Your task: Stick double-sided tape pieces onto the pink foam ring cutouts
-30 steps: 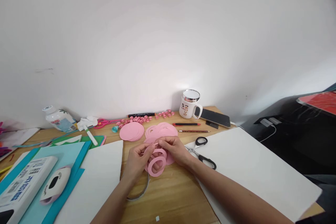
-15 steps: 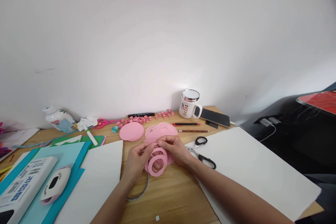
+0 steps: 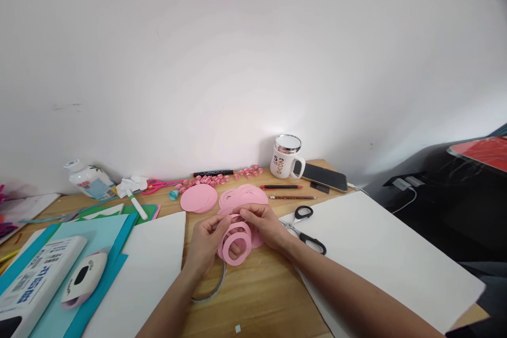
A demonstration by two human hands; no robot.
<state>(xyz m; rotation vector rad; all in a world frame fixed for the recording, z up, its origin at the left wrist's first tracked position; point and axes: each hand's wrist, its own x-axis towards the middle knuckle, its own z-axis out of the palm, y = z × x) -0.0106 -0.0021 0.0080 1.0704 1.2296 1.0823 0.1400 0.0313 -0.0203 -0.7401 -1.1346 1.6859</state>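
Between my two hands hang several linked pink paper rings, just above the wooden table. My left hand pinches the upper part of the rings from the left. From the other side, my right hand has thumb and fingers closed on the same top edge; the exact spot is partly hidden by the fingers. Right behind the hands lie a stack of pink paper discs and a pile of pink paper cut-outs. Black-handled scissors rest to the right of my right hand.
A white mug stands by the wall, beside a phone on a cable. A pen and pencil lie nearby. White sheets flank the hands. On the left are a white bottle, a glue tape dispenser and coloured papers.
The rings have shifted slightly up and left, and the fingers have moved a little at the top edge. Everything else on the table stays in place.
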